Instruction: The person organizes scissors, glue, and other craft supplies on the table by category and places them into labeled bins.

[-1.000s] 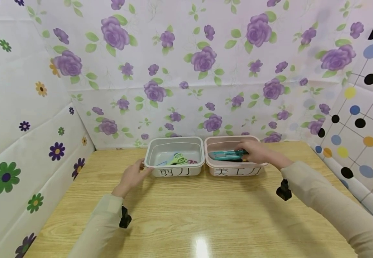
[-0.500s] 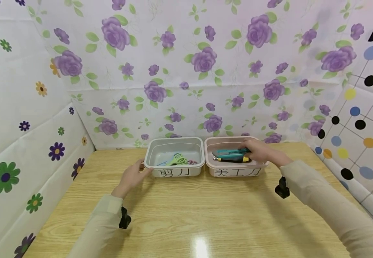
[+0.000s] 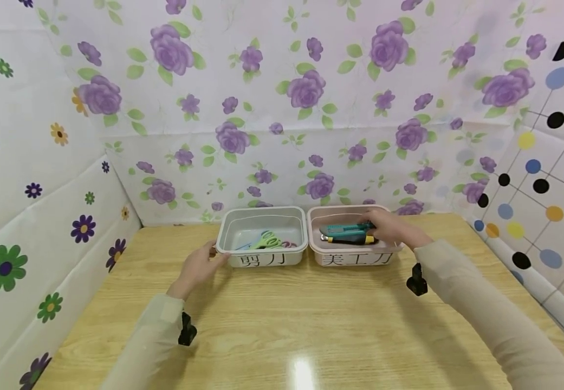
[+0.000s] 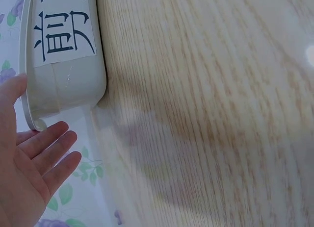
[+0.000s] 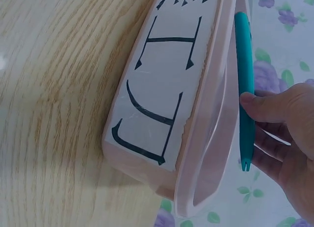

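My right hand (image 3: 384, 225) pinches a teal utility knife (image 5: 245, 89) between thumb and fingers. In the right wrist view the knife stands beside the rim of the pink bin (image 5: 216, 124). Seen from the head, it is over the inside of that bin. A black-and-yellow utility knife (image 3: 352, 240) lies below it in the bin. My left hand (image 3: 198, 269) touches the near left corner of the grey-white bin (image 3: 221, 238), thumb on the front rim and the other fingers fairly straight. Green-handled scissors (image 3: 268, 240) lie inside that bin.
Pink scissor handles (image 3: 287, 244) and a blue item (image 3: 245, 246) share the grey-white bin. Both bins stand side by side at the back of the wooden table (image 3: 272, 319), with large printed characters on their fronts. Patterned cloth (image 3: 262, 108) hangs behind and at both sides.
The teal knife in my right hand has shifted slightly, so the black-and-yellow knife beneath it shows more than a second ago. My left hand stays at the bin's corner.
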The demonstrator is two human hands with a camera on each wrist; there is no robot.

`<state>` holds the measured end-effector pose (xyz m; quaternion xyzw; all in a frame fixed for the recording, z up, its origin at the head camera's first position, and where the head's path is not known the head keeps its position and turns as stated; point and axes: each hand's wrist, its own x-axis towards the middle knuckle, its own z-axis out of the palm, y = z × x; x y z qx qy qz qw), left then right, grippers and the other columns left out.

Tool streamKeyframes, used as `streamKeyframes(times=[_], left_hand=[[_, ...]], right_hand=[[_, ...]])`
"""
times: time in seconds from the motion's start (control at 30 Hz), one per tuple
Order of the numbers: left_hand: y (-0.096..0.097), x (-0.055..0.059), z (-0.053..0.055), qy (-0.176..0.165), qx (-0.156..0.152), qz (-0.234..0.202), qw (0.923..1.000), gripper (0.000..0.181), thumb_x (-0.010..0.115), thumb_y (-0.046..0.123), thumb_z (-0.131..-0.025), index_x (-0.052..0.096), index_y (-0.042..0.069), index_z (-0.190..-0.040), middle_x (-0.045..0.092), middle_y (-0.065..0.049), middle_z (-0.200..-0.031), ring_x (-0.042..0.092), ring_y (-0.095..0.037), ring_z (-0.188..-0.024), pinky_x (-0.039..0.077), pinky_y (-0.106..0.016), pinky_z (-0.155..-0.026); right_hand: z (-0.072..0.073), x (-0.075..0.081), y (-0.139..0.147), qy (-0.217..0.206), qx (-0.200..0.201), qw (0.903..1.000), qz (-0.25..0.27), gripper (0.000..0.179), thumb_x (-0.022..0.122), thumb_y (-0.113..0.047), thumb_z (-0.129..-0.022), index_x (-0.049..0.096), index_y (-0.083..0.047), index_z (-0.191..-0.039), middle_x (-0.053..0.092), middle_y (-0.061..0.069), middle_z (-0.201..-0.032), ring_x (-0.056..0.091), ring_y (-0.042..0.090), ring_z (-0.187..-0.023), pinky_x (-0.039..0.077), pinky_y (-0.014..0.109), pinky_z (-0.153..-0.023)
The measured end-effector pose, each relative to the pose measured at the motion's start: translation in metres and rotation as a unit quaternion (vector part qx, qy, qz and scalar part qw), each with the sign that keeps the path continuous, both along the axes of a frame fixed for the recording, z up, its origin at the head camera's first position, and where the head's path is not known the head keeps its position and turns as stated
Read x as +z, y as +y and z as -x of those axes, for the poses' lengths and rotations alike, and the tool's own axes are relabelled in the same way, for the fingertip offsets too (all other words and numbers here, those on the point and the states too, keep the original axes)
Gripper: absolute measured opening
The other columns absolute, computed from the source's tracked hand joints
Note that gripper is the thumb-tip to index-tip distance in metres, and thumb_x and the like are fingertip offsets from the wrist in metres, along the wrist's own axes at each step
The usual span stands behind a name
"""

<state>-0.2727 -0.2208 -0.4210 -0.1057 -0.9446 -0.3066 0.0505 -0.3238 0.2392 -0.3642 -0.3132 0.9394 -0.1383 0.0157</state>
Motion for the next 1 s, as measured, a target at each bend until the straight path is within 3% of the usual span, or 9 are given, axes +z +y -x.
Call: streamKeyframes(times=[0.43,0.67,0.77,0.87,1.0], left_hand=[[-0.001,-0.002,0.000,0.002,0.000,0.009,1.0000,0.064,0.052,0.043,-0.090,0.039,-0.001,-0.134,0.059,-0.022,-0.114,0.055,-0.037,-0.106,0.044,-0.053,-0.086],[-0.002,-0.003,0.000,0.001,0.001,0.009,1.0000,0.065,0.052,0.043,-0.089,0.039,-0.001,-0.135,0.059,-0.022,-0.114,0.055,-0.037,-0.106,0.044,-0.053,-0.085],[-0.002,-0.002,0.000,-0.001,0.002,0.008,1.0000,0.064,0.052,0.043,-0.089,0.039,-0.001,-0.134,0.059,-0.022,-0.115,0.055,-0.037,-0.106,0.044,-0.053,-0.086],[-0.001,0.000,0.000,-0.002,0.004,0.006,1.0000,0.064,0.053,0.043,-0.089,0.040,0.000,-0.134,0.059,-0.021,-0.115,0.055,-0.037,-0.106,0.043,-0.053,-0.086],[-0.001,0.001,-0.001,-0.005,0.007,0.011,0.9999,0.065,0.053,0.044,-0.089,0.040,0.000,-0.134,0.058,-0.021,-0.116,0.055,-0.036,-0.106,0.044,-0.052,-0.086]], right_hand=[[0.008,-0.007,-0.007,0.023,-0.013,0.9996,-0.007,0.027,0.061,0.006,-0.080,0.062,0.005,-0.108,0.061,0.018,-0.104,0.057,0.033,-0.095,0.049,0.043,-0.079],[0.009,-0.010,-0.009,0.074,0.014,0.9970,-0.021,0.026,0.062,0.010,-0.074,0.066,0.004,-0.099,0.062,0.015,-0.093,0.057,0.030,-0.086,0.048,0.043,-0.077],[0.008,-0.011,-0.011,0.065,0.021,0.9976,-0.011,0.027,0.061,0.013,-0.072,0.067,0.005,-0.098,0.062,0.015,-0.091,0.057,0.029,-0.085,0.048,0.043,-0.076],[0.008,-0.012,-0.012,0.053,0.022,0.9984,0.001,0.028,0.060,0.013,-0.073,0.065,0.008,-0.099,0.062,0.017,-0.093,0.057,0.032,-0.087,0.048,0.044,-0.076],[0.011,-0.013,-0.011,0.063,0.019,0.9978,0.000,0.034,0.066,0.001,-0.077,0.059,0.011,-0.109,0.061,0.023,-0.103,0.057,0.035,-0.094,0.047,0.046,-0.080]])
